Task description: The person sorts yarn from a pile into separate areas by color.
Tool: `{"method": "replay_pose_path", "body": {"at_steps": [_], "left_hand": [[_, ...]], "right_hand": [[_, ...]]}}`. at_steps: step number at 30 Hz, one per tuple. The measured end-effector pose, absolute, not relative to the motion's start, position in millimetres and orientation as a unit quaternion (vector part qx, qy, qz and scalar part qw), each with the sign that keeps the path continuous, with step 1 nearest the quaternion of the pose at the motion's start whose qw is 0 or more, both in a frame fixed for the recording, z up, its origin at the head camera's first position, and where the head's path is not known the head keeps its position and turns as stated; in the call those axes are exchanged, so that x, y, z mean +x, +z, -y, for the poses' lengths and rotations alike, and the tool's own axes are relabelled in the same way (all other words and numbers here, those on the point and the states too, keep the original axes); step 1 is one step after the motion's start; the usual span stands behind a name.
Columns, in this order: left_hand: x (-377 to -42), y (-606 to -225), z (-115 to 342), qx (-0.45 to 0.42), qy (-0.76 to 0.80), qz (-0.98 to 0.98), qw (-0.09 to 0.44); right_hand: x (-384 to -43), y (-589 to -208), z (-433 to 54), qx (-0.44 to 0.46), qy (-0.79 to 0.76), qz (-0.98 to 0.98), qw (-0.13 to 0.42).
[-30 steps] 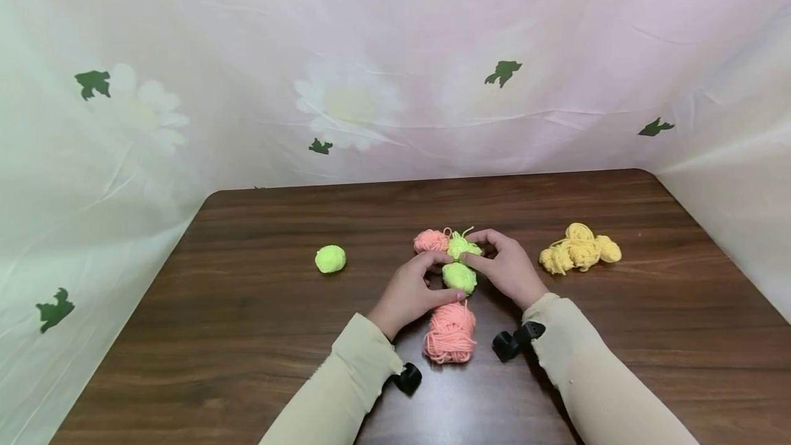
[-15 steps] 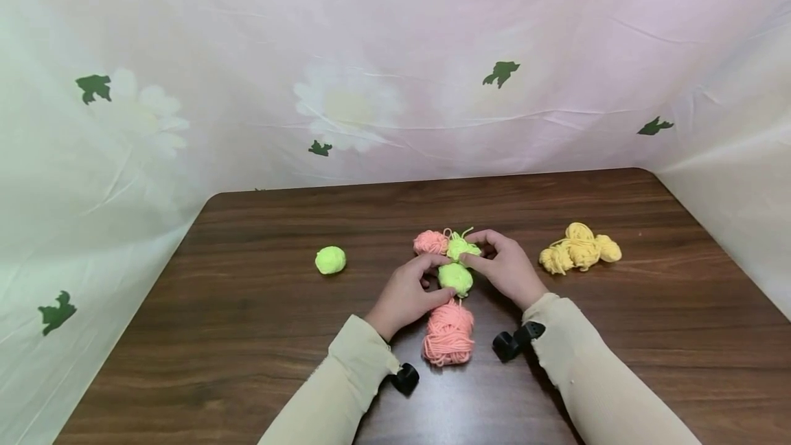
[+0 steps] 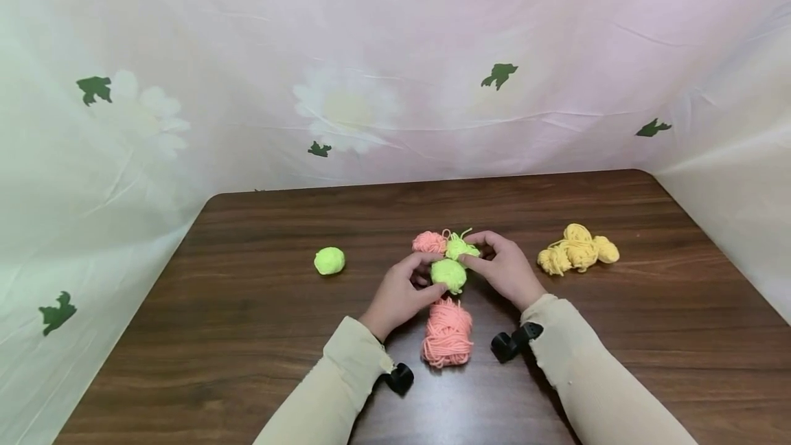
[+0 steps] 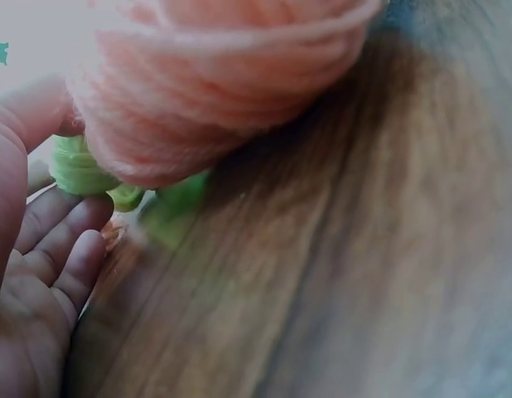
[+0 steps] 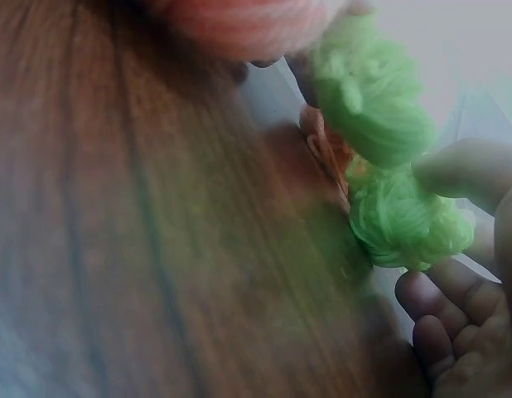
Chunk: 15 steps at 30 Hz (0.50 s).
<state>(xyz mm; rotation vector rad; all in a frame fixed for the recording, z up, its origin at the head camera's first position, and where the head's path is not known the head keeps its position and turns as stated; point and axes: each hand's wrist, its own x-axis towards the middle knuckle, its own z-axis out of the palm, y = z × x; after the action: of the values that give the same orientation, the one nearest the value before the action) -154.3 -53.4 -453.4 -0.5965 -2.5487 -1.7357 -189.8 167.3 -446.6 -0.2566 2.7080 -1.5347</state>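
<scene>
My left hand pinches a lime green yarn ball between thumb and fingers. In the right wrist view this ball sits raised off the wood. Just behind it, my right hand grips a second green yarn ball, which has loose strands on top; thumb and fingers of that hand lie around it. A small pink yarn ball lies against the left side of the second green one. Nearer me is a larger pink yarn ball, which fills the top of the left wrist view.
One more green yarn ball lies alone to the left on the dark wooden table. Several yellow yarn balls are bunched at the right. A pale flowered cloth hangs behind and along both sides.
My left hand has shifted a little left, bringing its green yarn ball along. The right hand keeps its grip in nearly the same spot.
</scene>
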Motion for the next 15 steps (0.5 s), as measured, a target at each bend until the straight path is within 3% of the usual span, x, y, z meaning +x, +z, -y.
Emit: {"method": "replay_pose_path", "body": {"at_steps": [15], "left_hand": [[-152.8, -442.5, 58.6, -0.175, -0.593, 0.785, -0.035]], "right_hand": [[-191.3, -447.1, -166.1, -0.090, -0.489, -0.868, -0.003]]}}
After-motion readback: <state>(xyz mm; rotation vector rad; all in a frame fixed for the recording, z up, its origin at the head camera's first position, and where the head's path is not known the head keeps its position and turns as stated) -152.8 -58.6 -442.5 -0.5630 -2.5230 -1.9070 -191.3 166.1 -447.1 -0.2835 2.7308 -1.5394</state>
